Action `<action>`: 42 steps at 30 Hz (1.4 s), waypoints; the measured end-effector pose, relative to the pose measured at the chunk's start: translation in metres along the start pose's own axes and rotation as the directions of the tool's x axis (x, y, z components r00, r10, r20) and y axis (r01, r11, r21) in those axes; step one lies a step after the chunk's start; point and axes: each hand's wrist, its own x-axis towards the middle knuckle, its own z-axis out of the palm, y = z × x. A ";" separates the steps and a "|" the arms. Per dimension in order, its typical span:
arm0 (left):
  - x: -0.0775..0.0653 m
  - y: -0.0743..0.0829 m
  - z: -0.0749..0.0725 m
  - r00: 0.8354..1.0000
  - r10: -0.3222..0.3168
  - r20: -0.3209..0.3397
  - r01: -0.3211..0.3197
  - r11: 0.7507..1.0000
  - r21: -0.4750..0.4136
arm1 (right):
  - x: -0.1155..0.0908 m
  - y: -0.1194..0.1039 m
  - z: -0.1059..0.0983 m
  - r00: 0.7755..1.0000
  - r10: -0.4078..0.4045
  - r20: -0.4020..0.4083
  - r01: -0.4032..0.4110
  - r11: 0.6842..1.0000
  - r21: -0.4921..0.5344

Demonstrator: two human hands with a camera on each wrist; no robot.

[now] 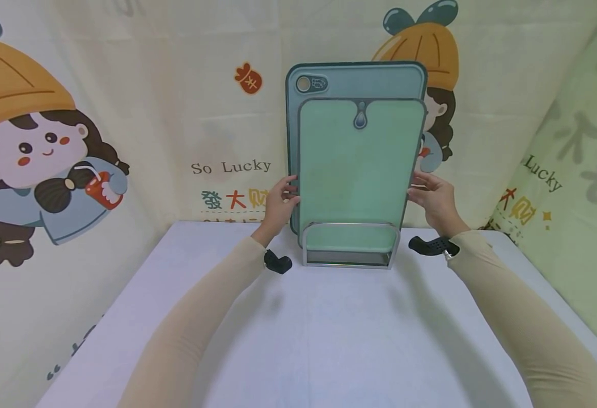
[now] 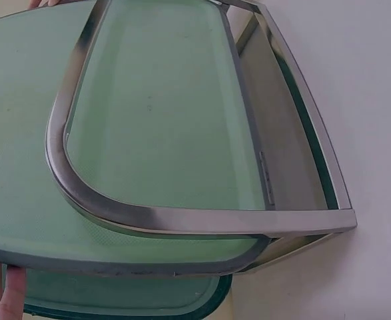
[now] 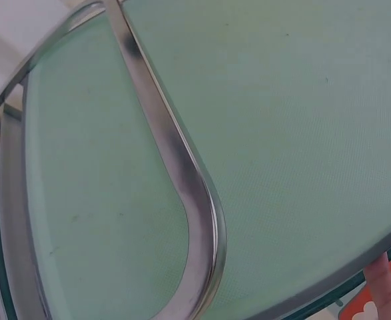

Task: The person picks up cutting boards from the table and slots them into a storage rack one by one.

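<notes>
A light green cutting board [image 1: 359, 170] with a grey rim and a drop-shaped hole at its top stands upright in a metal rack [image 1: 346, 264]. Behind it a larger blue-green cutting board [image 1: 369, 79] rises higher, mostly hidden. My left hand [image 1: 279, 205] grips the light green board's left edge, its fingers [image 2: 10, 293] showing beside the rim in the left wrist view. On the opposite edge, my right hand [image 1: 437, 201] holds the same board, with fingertips [image 3: 382, 283] behind the rim. The rack's front loop [image 2: 135, 217] crosses the board's lower part.
The rack stands on a white table [image 1: 329, 334], near its back edge. Close behind hangs a printed cloth [image 1: 216, 113] with cartoon figures, and more cloth closes off both sides. Black straps [image 1: 433, 246] hang at my wrists.
</notes>
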 end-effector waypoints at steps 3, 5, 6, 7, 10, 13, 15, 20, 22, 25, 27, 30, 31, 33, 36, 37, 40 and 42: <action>0.000 0.000 0.000 1.000 0.003 0.003 -0.003 1.000 0.017 | 0.000 0.000 -0.001 1.000 0.003 0.010 -0.003 1.000 0.001; 0.001 0.000 0.001 1.000 0.003 0.003 -0.003 1.000 0.023 | 0.001 0.000 -0.001 1.000 0.001 0.015 -0.001 1.000 0.001; 0.001 0.000 0.001 1.000 0.000 0.004 -0.001 1.000 0.025 | 0.001 0.000 -0.001 1.000 0.000 0.017 0.000 1.000 0.003; 0.000 0.001 0.001 1.000 -0.002 0.004 0.002 1.000 0.026 | 0.002 0.001 -0.001 1.000 -0.001 0.019 0.001 1.000 0.007; 0.000 0.002 0.001 1.000 -0.016 0.007 0.016 0.999 0.029 | 0.003 0.001 -0.001 1.000 0.000 0.023 -0.001 1.000 0.027; 0.000 0.002 0.000 1.000 -0.028 0.008 0.028 0.999 0.030 | 0.004 0.002 -0.001 0.999 0.004 0.032 -0.005 0.999 0.032; -0.001 0.002 0.000 0.999 -0.034 0.009 0.034 0.999 0.014 | 0.004 0.002 -0.002 0.999 0.009 0.037 -0.009 1.000 0.022; -0.001 -0.001 -0.002 0.998 -0.053 0.017 0.054 0.996 -0.064 | 0.000 0.001 -0.002 0.998 0.005 0.058 -0.005 1.000 -0.002; -0.002 -0.001 -0.002 0.998 -0.066 0.021 0.068 0.992 -0.105 | -0.002 0.001 -0.002 0.997 -0.006 0.077 0.005 1.000 0.016; -0.003 -0.001 -0.004 0.996 -0.079 0.033 0.084 0.983 -0.163 | -0.005 0.000 -0.004 0.993 -0.030 0.112 0.022 0.997 0.072; -0.006 -0.001 -0.005 0.996 -0.075 0.050 0.084 0.975 -0.207 | -0.008 0.000 -0.005 0.989 -0.052 0.139 0.035 0.992 0.125; -0.011 -0.002 -0.008 0.994 -0.057 0.090 0.080 0.960 -0.268 | -0.013 0.001 -0.008 0.979 -0.085 0.184 0.050 0.981 0.186; -0.013 -0.002 -0.009 0.993 -0.053 0.107 0.083 0.951 -0.296 | -0.016 0.001 -0.009 0.975 -0.094 0.203 0.050 0.976 0.212; -0.017 -0.003 -0.012 0.988 -0.039 0.148 0.089 0.935 -0.343 | -0.020 0.001 -0.010 0.966 -0.109 0.233 0.048 0.966 0.256; -0.024 -0.004 -0.015 0.978 -0.023 0.205 0.098 0.928 -0.359 | -0.026 0.000 -0.012 0.955 -0.131 0.265 0.048 0.954 0.297; -0.027 -0.004 -0.016 0.975 -0.020 0.221 0.099 0.930 -0.353 | -0.029 0.000 -0.012 0.954 -0.134 0.269 0.049 0.953 0.299; -0.034 -0.003 -0.019 0.967 -0.018 0.252 0.101 0.942 -0.319 | -0.034 0.002 -0.013 0.950 -0.142 0.277 0.061 0.958 0.280; -0.040 -0.002 -0.019 0.964 -0.014 0.267 0.097 0.949 -0.301 | -0.039 0.005 -0.012 0.949 -0.144 0.280 0.068 0.962 0.264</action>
